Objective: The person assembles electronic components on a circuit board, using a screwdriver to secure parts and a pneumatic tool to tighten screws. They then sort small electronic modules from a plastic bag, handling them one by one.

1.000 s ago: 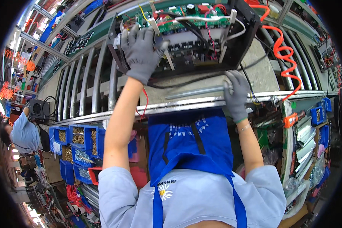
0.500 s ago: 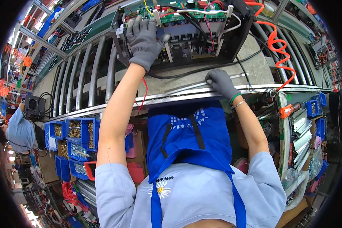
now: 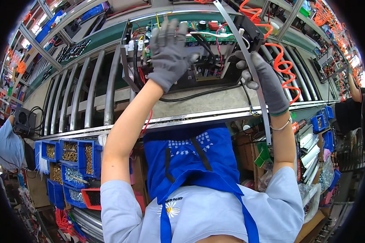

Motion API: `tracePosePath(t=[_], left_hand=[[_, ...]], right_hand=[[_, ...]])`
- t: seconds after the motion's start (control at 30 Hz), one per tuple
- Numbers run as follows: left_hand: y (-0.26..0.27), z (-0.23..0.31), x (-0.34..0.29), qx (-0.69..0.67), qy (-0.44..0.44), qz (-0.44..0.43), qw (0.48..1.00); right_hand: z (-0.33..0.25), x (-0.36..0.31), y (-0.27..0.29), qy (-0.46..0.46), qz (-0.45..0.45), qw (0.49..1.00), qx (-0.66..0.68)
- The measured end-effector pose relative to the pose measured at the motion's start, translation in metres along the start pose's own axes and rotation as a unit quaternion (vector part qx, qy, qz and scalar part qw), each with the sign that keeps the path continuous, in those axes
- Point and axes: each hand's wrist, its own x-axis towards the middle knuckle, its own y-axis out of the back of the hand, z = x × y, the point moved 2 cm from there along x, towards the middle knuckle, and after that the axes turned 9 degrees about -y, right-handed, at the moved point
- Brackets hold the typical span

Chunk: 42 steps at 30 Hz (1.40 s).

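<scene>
My right hand (image 3: 267, 77), in a grey glove, grips a long, flat metal strip (image 3: 266, 121) near its middle. The strip stands out steeply, its far end beyond the device and its near end beside my forearm. In front of me is an uncovered electronic device with a black metal housing (image 3: 252, 32), a green circuit board (image 3: 207, 27) and bundled wires. My left hand (image 3: 168, 58), also gloved, is spread over the left part of the device, hiding some of its inside. Whether its fingertips touch the board, I cannot tell.
Metal rollers (image 3: 91, 87) run left of the device. A coiled orange air hose (image 3: 286, 65) hangs at the right, and a black cable (image 3: 202, 94) lies along the device's near side. Blue bins (image 3: 71, 153) of screws stand at lower left. Another person (image 3: 10, 143) is at far left.
My right hand has lifted the metal strip from the bench's near edge and turned it steeply, up beside the device. My left hand has shifted slightly right over the device.
</scene>
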Motion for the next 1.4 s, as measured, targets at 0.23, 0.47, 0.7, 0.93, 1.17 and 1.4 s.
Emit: tracePosePath(t=[0.23, 0.47, 0.7, 0.93, 1.17, 1.4], left_hand=[[-0.046, 0.033, 0.026, 0.012, -0.090, -0.098, 0.991], [-0.056, 0.032, -0.003, -0.065, -0.123, -0.017, 0.990], [-0.067, 0.034, -0.015, 0.014, -0.124, -0.042, 0.991], [-0.065, 0.046, 0.000, -0.012, -0.126, -0.052, 0.991], [-0.060, 0.031, -0.008, -0.073, -0.130, -0.026, 0.988], [-0.058, 0.032, -0.003, -0.079, -0.155, -0.022, 0.984]], right_hand=[[-0.025, 0.015, 0.014, 0.059, -0.101, 0.972, -0.205], [-0.049, 0.078, -0.043, 0.351, -0.062, 0.758, -0.546], [-0.052, 0.134, -0.095, 0.346, -0.079, 0.693, -0.627], [-0.037, 0.158, -0.070, 0.351, -0.062, 0.696, -0.624], [-0.027, 0.156, -0.087, 0.388, -0.020, 0.670, -0.632], [-0.021, 0.171, -0.080, 0.429, -0.026, 0.657, -0.619]])
